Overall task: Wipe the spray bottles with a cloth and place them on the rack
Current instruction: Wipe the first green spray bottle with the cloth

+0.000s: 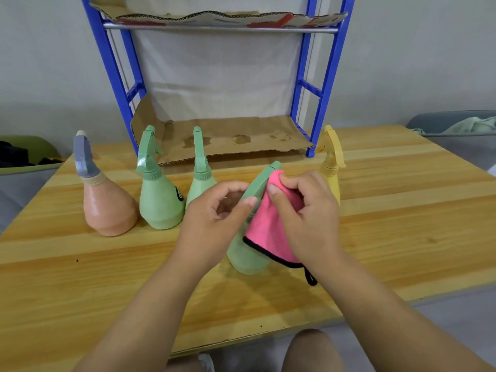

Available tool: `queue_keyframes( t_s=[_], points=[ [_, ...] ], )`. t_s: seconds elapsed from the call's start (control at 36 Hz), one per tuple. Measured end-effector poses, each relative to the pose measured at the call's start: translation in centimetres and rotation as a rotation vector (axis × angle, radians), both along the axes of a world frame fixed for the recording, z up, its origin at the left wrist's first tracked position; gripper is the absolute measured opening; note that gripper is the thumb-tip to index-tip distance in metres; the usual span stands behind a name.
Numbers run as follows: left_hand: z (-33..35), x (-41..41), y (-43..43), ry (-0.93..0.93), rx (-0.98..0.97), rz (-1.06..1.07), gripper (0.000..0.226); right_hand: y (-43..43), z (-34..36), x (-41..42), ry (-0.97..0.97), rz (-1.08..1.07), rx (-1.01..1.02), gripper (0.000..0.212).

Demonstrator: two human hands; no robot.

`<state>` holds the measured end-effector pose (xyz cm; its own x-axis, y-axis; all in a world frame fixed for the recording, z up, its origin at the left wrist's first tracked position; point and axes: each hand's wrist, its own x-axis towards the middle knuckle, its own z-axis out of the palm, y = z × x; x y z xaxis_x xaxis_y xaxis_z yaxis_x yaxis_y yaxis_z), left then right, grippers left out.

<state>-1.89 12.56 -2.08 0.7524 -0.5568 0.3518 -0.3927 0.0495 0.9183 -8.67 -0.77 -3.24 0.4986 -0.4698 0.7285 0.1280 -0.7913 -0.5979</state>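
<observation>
Tilted green spray bottle (247,253) between both hands, base on the counter (107,277), long axis leaning toward one o'clock. Left hand (214,218) clamped on its neck from nine o'clock; right hand (303,218) pinching pink cloth (268,232) against its head from three o'clock. Rack (228,140) at twelve o'clock, shelf bare of bottles, equally near either hand.

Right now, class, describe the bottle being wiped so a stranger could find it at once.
On the wooden table, before the blue rack, stands a row of spray bottles. Nearer the viewer, one green bottle sits apart, tilted. Unlike the others, it has a pink cloth pressed against it.
</observation>
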Motion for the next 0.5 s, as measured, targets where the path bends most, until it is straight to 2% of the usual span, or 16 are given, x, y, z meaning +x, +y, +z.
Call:
queue_keyframes(
  t_s=[0.08, 0.17, 0.33, 0.5],
  points=[
    [0.0, 0.1, -0.2, -0.146, 0.087, 0.04, 0.024, 0.1, -0.3, 0.1, -0.009, 0.001, -0.016, 0.011],
    [-0.1, 0.2, -0.5, -0.234, 0.142, 0.08, 0.028, -0.3, -0.9, 0.1, 0.105, 0.0, 0.053, 0.008],
    [-0.2, 0.4, -0.6, -0.235, 0.138, 0.089, 0.027, -1.4, -1.2, -0.4, 0.236, -0.015, 0.159, 0.009],
    [0.4, 0.1, -0.7, -0.201, 0.105, 0.071, 0.029, -0.9, 0.4, -0.2, 0.143, 0.004, 0.202, 0.02]
  ],
)
